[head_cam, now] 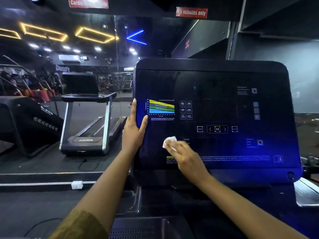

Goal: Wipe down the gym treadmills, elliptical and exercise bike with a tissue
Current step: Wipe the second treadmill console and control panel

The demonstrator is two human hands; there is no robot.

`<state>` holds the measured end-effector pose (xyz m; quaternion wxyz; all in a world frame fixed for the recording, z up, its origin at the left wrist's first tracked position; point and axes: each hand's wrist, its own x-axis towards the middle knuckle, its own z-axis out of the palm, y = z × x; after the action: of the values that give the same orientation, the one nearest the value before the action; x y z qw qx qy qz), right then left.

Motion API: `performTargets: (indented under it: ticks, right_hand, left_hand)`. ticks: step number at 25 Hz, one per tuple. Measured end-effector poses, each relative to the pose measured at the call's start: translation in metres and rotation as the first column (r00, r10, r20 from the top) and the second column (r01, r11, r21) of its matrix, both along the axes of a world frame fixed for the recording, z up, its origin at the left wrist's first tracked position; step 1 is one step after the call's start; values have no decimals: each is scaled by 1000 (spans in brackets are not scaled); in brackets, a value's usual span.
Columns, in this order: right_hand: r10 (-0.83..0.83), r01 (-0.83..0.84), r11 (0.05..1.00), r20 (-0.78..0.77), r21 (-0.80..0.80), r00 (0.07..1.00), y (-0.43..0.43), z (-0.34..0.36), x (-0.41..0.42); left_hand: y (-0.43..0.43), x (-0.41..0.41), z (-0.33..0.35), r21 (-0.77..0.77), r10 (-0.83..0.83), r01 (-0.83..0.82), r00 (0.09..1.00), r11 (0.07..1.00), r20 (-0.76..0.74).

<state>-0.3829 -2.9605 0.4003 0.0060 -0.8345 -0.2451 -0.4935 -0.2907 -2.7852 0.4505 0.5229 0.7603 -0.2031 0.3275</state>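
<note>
Head camera view, looking down over two bare forearms at the large dark console (215, 107) of a gym machine, which fills the middle and right of the frame. The left hand (133, 133) holds the console's left edge: its grip is clamped there, thumb lying on the front face and fingers wrapped round the side. The right hand (186, 157) is low on the console face, slightly blurred, with its grip closed over a crumpled white tissue (170, 141) that is pressed against the glossy panel. The tissue sits below a small coloured chart (161, 106) with yellow, green and blue bands, and to the lower left of a lit OK button (217, 129) flanked by arrow keys. Blue light glows across the lower right of the panel.

To the left, well apart from the hands, stands a treadmill (88, 121) with silver uprights and a black belt, a cable trailing on the floor below it. A bulky black machine (25, 121) stands at the far left. Yellow rectangular ceiling lights and a blue arrow-shaped light shine above. A red sign (191, 12) at the top reads "minutes only".
</note>
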Motion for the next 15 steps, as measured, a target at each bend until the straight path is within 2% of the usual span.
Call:
performTargets:
  ticks: [5,11,13,15]
  right_hand:
    - [59,-69,988,-77,-139,995,6,-38,-25]
    - [-1,2,998,-19,57,1000,24,29,5]
    - [-9,8,1000,-39,-18,999,30,11,4]
    - [50,-58,993,-81,-101,995,26,-23,-7]
  left_hand:
    - [1,-3,1,28,26,-25,1000,999,-6]
    - [0,-3,2,31,41,-41,999,999,4]
    - [0,-3,1,35,55,-55,998,998,11]
    - [0,-2,0,36,45,-46,999,998,17]
